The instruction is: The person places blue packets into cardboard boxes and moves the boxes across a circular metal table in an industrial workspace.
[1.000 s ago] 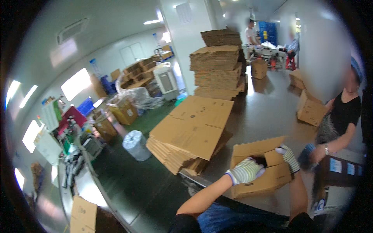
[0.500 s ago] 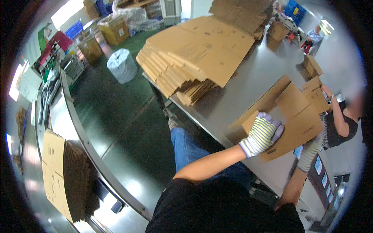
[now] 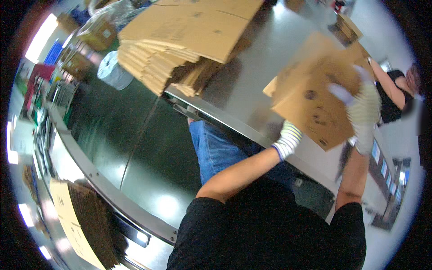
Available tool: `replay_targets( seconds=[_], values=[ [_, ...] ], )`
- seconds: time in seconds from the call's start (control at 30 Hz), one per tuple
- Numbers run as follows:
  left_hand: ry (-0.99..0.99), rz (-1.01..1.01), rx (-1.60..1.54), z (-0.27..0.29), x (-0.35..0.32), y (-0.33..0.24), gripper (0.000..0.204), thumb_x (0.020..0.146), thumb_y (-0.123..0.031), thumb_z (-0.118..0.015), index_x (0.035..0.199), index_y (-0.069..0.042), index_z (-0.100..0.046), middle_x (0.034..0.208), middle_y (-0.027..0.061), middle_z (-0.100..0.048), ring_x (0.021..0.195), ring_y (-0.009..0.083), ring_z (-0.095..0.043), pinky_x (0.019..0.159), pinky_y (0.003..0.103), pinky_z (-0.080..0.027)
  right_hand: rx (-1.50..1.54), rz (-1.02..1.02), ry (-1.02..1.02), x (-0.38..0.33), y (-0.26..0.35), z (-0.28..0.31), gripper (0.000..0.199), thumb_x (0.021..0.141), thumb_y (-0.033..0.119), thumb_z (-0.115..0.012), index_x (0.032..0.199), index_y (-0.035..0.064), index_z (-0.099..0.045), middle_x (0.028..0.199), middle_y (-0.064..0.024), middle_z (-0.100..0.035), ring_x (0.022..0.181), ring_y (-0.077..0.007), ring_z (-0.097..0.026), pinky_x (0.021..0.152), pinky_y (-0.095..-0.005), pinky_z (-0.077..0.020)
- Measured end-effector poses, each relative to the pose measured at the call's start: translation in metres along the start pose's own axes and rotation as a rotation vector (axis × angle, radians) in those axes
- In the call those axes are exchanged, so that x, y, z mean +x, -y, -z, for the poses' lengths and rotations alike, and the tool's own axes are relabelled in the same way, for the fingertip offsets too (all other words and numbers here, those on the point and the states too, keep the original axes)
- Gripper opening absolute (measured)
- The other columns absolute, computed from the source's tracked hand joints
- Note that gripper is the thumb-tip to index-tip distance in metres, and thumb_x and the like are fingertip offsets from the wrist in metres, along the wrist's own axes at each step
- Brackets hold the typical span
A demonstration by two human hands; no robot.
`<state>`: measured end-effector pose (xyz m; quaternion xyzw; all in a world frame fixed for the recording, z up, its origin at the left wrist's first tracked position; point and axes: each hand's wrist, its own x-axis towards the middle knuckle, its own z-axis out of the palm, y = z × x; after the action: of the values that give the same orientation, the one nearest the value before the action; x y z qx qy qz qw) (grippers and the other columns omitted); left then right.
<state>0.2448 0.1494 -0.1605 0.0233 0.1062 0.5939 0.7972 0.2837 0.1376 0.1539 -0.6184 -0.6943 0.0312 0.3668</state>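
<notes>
A brown cardboard box [image 3: 310, 99], blurred by motion, is tilted above the metal table [image 3: 243, 96], with a printed face toward me. My left hand [image 3: 288, 137], in a white glove with yellow-green stripes, grips its lower left edge; the fingers go out of sight behind the cardboard. At the right side of the box is my right hand [image 3: 363, 105], gloved too. Its fingers look spread against the box, but they are smeared, so their hold is unclear.
Flattened cartons [image 3: 180, 31] form a fanned stack on the table's far left. Another carton stack [image 3: 74, 225] lies on the curved metal counter [image 3: 85, 162] at lower left. A co-worker [image 3: 396, 90] handles a box at right. A wrapped roll [image 3: 114, 72] stands on the floor.
The box has turned so its open top no longer faces me and a printed face shows. My left hand has left its inside for the lower edge; my right hand has risen.
</notes>
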Motion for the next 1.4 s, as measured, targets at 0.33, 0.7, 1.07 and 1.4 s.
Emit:
replay_targets(
  seconds=[0.33,0.7,1.07,1.4],
  values=[
    [0.036,-0.525,1.797,-0.037,-0.04,-0.195,0.025,0.091,-0.011,-0.055,0.114,-0.003,-0.054,0.105,0.0152,-0.06,0.093,0.0265,-0.06,0.081,0.035,-0.048,-0.251,0.439,0.081,-0.015,-0.104,-0.075,0.053,0.063,0.056,-0.073,0.082,0.0073,-0.065,0.08,-0.0108,-0.065,0.073,-0.0304,-0.062,0.066,-0.0403,-0.049],
    [1.276,-0.668,2.679,-0.183,0.012,-0.189,0.047,0.075,-0.047,-0.064,0.099,-0.007,-0.061,0.095,0.0124,-0.063,0.097,0.0336,-0.061,0.086,0.044,-0.048,-0.037,0.573,-0.221,0.001,-0.136,-0.107,0.019,0.079,0.029,-0.059,0.073,0.0112,-0.063,0.088,-0.0096,-0.064,0.088,-0.033,-0.058,0.081,-0.0456,-0.0444],
    [0.851,-1.088,2.658,-0.168,-0.003,-0.148,0.038,0.072,-0.046,-0.073,0.076,-0.012,-0.057,0.07,0.0058,-0.058,0.061,0.0247,-0.058,0.057,0.037,-0.044,0.408,0.405,-0.437,0.03,-0.175,-0.162,0.022,0.084,0.026,-0.051,0.079,0.0109,-0.066,0.114,-0.0117,-0.061,0.118,-0.0334,-0.048,0.106,-0.0441,-0.0332],
    [0.772,-1.269,2.649,-0.155,-0.011,-0.142,0.043,0.073,-0.049,-0.07,0.093,-0.015,-0.054,0.086,0.0069,-0.056,0.078,0.0256,-0.055,0.067,0.039,-0.041,0.403,0.257,-0.364,0.019,-0.17,-0.152,0.019,0.082,0.02,-0.049,0.076,0.0097,-0.064,0.115,-0.0126,-0.061,0.124,-0.0352,-0.044,0.107,-0.0442,-0.0325]
  ],
)
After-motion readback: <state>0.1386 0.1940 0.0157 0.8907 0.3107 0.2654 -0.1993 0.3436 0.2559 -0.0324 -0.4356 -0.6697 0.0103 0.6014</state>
